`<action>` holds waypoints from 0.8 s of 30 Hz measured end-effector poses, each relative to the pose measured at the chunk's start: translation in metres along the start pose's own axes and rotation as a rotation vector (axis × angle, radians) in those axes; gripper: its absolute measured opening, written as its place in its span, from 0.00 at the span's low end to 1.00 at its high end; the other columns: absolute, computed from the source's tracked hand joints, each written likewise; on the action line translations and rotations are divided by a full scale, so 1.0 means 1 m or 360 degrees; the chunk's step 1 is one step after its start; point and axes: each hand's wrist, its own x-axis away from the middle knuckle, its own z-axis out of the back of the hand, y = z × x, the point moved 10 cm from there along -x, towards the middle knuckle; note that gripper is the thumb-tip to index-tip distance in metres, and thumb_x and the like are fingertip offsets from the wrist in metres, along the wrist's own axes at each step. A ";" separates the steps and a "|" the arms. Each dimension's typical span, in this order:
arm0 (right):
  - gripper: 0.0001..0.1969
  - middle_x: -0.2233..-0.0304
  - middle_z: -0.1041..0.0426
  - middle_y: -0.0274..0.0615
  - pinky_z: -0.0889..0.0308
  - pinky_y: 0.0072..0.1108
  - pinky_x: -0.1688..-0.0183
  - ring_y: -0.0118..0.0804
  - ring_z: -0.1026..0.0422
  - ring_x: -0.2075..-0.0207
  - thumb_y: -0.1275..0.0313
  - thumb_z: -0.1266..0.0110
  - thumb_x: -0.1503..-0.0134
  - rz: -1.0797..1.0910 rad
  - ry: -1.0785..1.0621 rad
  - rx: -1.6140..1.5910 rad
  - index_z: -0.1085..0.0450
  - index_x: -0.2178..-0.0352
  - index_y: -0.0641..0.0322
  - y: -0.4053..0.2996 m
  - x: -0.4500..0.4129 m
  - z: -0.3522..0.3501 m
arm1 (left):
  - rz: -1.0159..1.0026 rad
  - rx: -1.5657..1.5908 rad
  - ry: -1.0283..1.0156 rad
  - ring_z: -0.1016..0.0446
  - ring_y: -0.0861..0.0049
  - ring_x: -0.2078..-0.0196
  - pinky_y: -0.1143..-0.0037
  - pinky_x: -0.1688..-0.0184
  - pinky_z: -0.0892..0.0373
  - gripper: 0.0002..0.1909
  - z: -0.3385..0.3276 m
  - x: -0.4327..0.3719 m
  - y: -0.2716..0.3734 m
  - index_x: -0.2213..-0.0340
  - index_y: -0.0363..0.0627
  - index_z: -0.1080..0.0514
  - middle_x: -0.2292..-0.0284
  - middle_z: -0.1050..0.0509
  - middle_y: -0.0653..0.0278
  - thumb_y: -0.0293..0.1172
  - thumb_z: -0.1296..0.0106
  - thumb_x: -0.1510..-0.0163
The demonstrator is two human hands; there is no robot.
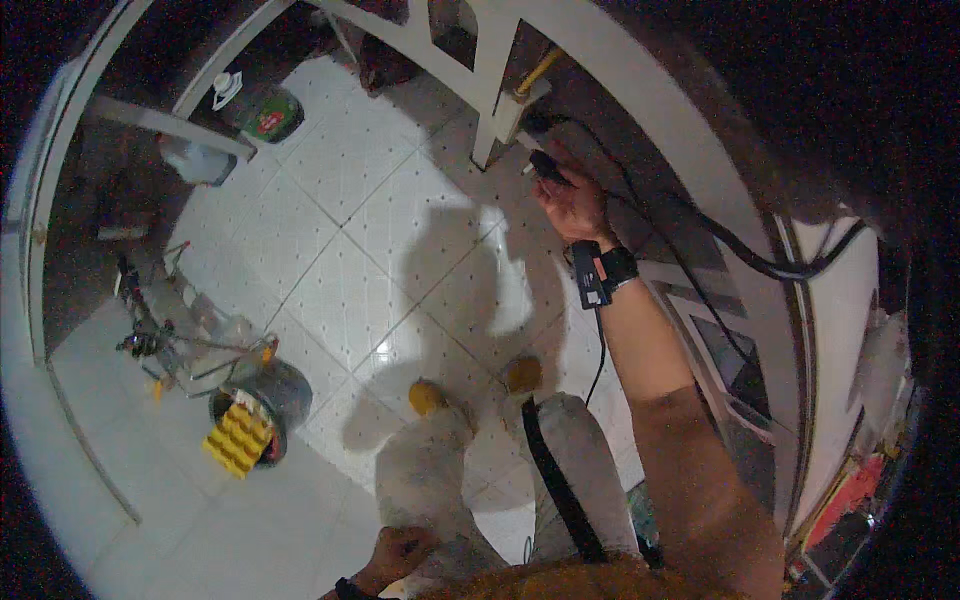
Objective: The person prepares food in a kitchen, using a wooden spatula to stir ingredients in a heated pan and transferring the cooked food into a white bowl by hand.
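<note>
Stretched forward, my right hand (574, 199) holds a small black object (548, 168), which looks like a plug, with a pale tip on its left. Just beyond the fingers is a whitish box (511, 112) with a yellow cord (541, 71) running from its top, beside a white frame post. A black device is strapped at my right wrist, with a cable hanging from it. My left hand (401, 555) rests low by my left thigh, fingers curled; whether it holds anything is unclear.
A bin (279, 401) with a yellow egg-carton-like tray (238, 441) stands at the left. Clear bottles and metal items lie near it. A green container (279, 118) sits at the upper left. Black cables (679, 251) hang at the right over a white frame (731, 172). Tiled floor (337, 225) lies ahead.
</note>
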 end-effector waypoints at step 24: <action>0.15 0.65 0.32 0.40 0.38 0.23 0.61 0.33 0.34 0.61 0.64 0.53 0.47 0.1171 0.0201 0.1112 0.36 0.60 0.59 -0.075 -0.025 0.017 | -0.0646 0.0216 0.1168 0.37 0.84 0.85 0.82 0.81 0.39 0.08 0.115 -0.086 -0.076 0.87 0.39 0.34 0.87 0.33 0.67 0.21 0.51 0.57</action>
